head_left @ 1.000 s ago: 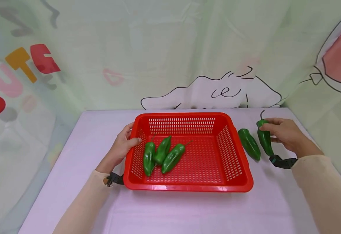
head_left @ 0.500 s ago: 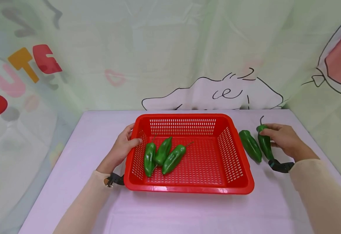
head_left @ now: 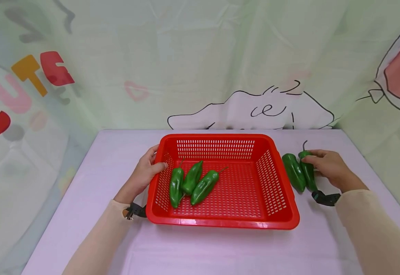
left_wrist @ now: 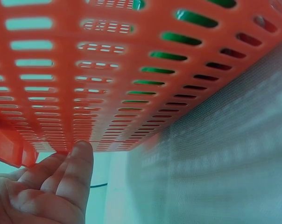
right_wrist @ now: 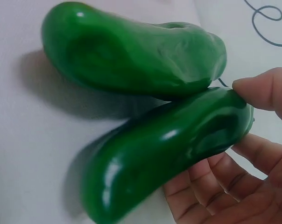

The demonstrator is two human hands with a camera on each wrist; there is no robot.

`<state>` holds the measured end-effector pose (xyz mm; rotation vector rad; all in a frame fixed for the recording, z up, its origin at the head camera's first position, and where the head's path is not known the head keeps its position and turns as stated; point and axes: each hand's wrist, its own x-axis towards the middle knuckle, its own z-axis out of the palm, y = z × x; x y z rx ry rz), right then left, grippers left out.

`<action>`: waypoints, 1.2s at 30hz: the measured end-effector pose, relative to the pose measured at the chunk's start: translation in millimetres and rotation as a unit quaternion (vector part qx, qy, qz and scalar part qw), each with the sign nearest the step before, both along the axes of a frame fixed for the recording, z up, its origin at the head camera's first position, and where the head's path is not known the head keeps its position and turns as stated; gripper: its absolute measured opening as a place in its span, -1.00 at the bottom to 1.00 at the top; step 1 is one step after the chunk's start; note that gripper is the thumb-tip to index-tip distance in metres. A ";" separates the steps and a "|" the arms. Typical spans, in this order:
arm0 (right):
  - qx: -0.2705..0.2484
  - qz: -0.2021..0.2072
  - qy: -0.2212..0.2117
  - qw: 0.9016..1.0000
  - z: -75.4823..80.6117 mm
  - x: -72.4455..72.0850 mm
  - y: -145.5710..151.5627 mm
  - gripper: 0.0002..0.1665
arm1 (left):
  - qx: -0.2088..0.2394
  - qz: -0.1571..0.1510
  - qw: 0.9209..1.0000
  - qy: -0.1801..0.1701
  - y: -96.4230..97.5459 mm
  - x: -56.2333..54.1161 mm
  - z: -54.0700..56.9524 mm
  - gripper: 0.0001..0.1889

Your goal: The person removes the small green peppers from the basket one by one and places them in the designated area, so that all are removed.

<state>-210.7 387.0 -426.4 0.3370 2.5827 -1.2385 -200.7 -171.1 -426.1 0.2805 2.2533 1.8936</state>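
Note:
A red plastic basket [head_left: 220, 223] with slotted walls stands mid-table. My left hand [head_left: 141, 175] grips its left rim, thumb over the edge; in the left wrist view its fingers [left_wrist: 75, 179] lie against the outer wall. Inside, toward the left, are three green peppers [head_left: 205, 188]. To the right of the basket, my right hand [head_left: 331, 169] pinches a green pepper [head_left: 308, 176] near its stem end, between thumb and fingers. Another green pepper [right_wrist: 131, 51] lies close alongside on the table, its upper end seeming to touch the held one in the right wrist view.
A pale cloth-covered table [head_left: 207, 252] carries everything. Behind it hangs a printed curtain [head_left: 193, 68], with more of it along both sides. Dark wrist straps [head_left: 325, 198] sit at both sleeves.
My right hand has brought its pepper down and to the left, up against the pepper beside the basket. The left hand keeps its hold on the basket, which stays in place.

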 end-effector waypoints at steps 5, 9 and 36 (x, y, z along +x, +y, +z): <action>0.000 -0.008 0.001 1.000 -1.0 -0.2 -2.0 -0.07 | -0.003 0.001 1.000 0.002 -0.2 0.3 -0.4 -0.23; -0.007 -0.015 0.000 1.000 -1.2 0.8 -2.3 -0.04 | -0.004 0.001 1.000 0.002 0.2 0.6 0.7 -0.23; -0.004 -0.056 -0.021 0.998 -13.0 7.6 -2.9 0.09 | 0.001 0.005 1.000 -0.007 0.6 1.8 -0.3 -0.25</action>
